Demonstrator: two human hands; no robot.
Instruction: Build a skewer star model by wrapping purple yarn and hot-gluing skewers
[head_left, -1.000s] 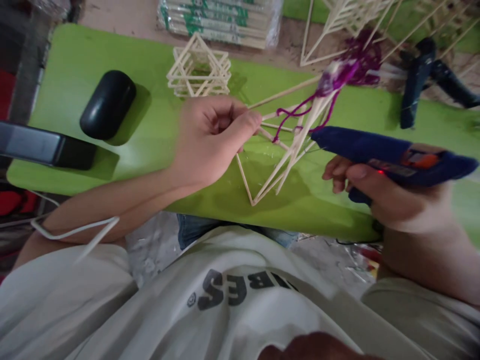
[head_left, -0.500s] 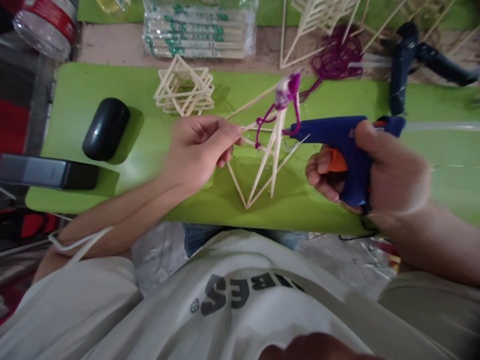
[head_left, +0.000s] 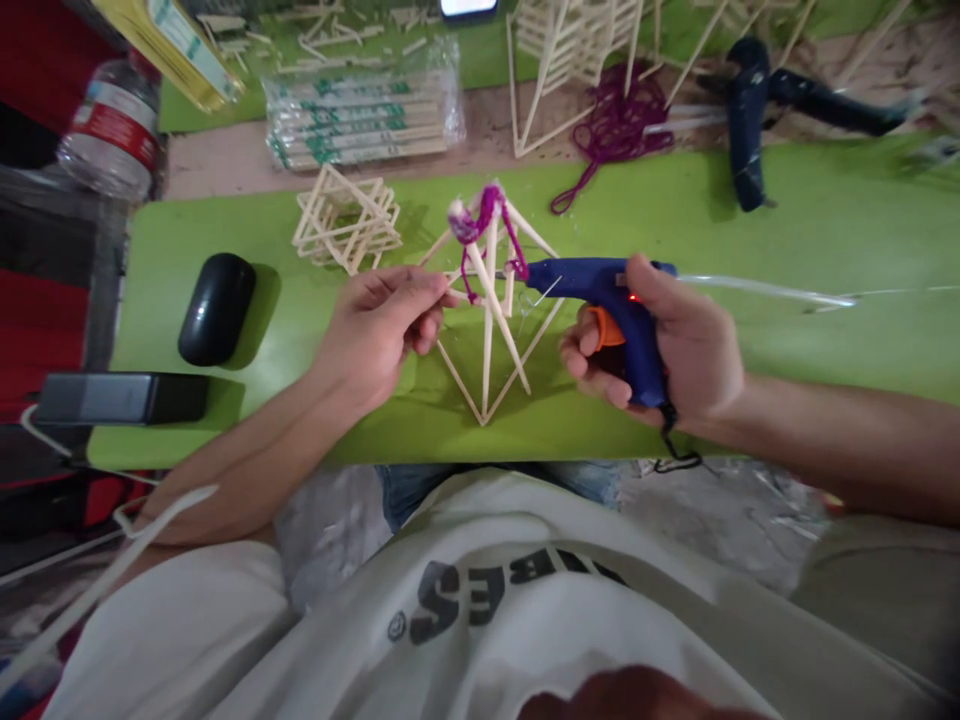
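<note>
A pyramid-like frame of thin wooden sticks (head_left: 488, 350) stands on the green table in front of me, purple yarn (head_left: 489, 205) wound at its top with a strand hanging down. My left hand (head_left: 386, 325) is closed at the frame's left side, thumb and finger pinching what looks like a thin wooden stick, its end covered by the fingertips. In my right hand (head_left: 660, 340) is a blue hot glue gun (head_left: 581, 275) with an orange trigger, a clear glue stick (head_left: 765, 288) jutting from its back. The nozzle points left into the frame, near the hanging yarn; its tip is partly hidden.
Left of the frame sit a small stick structure (head_left: 346, 222), a black mouse (head_left: 217, 308) and a black box (head_left: 124, 397). Behind are wrapped chopsticks (head_left: 364, 115), a purple yarn heap (head_left: 626, 110), a larger stick frame (head_left: 570, 40), a dark tool (head_left: 748, 120) and a bottle (head_left: 112, 130).
The view has shifted. The stick frame appears turned, its yarn-wrapped top now further left. My right hand has brought the glue gun left along with the frame; both hands keep their grip.
</note>
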